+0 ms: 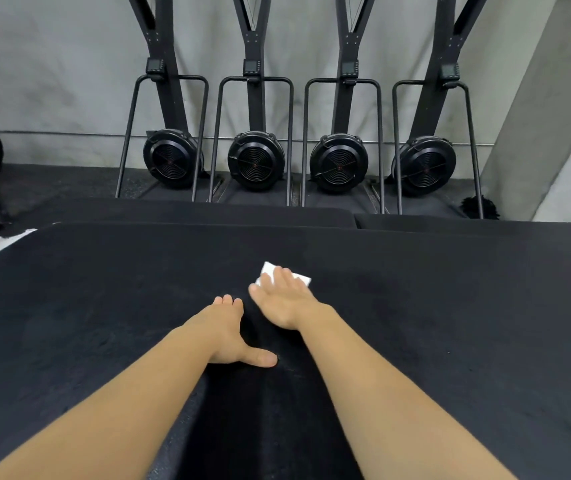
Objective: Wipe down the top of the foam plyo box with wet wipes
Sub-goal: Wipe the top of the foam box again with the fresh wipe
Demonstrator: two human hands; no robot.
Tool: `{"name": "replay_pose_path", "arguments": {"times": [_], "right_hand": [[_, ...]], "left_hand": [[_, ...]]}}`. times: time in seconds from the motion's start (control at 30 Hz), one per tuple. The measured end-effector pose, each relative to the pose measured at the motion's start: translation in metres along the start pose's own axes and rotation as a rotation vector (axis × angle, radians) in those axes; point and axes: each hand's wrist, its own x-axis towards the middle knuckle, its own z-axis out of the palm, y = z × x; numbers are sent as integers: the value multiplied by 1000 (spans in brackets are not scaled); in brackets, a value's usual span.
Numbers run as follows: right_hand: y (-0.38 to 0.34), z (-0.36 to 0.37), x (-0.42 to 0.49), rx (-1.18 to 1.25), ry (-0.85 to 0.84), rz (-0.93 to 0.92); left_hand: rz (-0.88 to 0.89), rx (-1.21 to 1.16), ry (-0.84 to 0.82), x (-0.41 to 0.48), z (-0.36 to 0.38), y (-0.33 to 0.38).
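2 bare hands lie on the flat black foam plyo box top (pixel 104 306). The right hand (pixel 286 303) presses a small white folded wet wipe (pixel 267 270) flat against the surface near its middle, fingers straight and together, gripping nothing. The left hand (pixel 232 334) rests palm down just beside it, fingers extended, thumb splayed. 4 black upright fan machines (pixel 255 161) stand against the grey wall beyond.

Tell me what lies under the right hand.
A white wet wipe lies flat on the black box top under the right hand. Only its far corners show past the fingers; the rest is covered.
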Motion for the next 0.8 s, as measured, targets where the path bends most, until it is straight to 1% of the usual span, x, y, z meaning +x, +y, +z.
{"name": "replay_pose_path", "arguments": {"times": [0.07,0.13,0.2,0.23,0.3,0.4,0.5,0.57,0.67,0.73,0.8], "right_hand": [[-9,0,5,55,-65,-22],[-4,-1,7,46,-89,-38],[9,-5,5,-17,-68,-47],[19,-8,3,-47,-32,-44],[42,-16,0,-69,49,4],[82,-30,-8,-38,110,148],[115,-40,-12,-125,113,267],[127,-43,-11,-129,99,302],[123,-43,-4,-119,110,345],[107,-38,4,-92,135,395],[81,-31,13,-108,153,382]], "left_hand": [[6,-3,8,0,1,-1],[9,-10,6,0,1,-1],[11,-6,-10,0,1,-2],[11,-1,-17,0,1,-1],[10,6,-24,0,0,0],[2,24,-31,-2,0,0],[3,58,-31,0,1,0],[2,65,-33,1,0,-1],[6,74,-34,2,1,-2],[12,81,-27,4,2,-2],[17,84,-21,4,2,-2]]}}
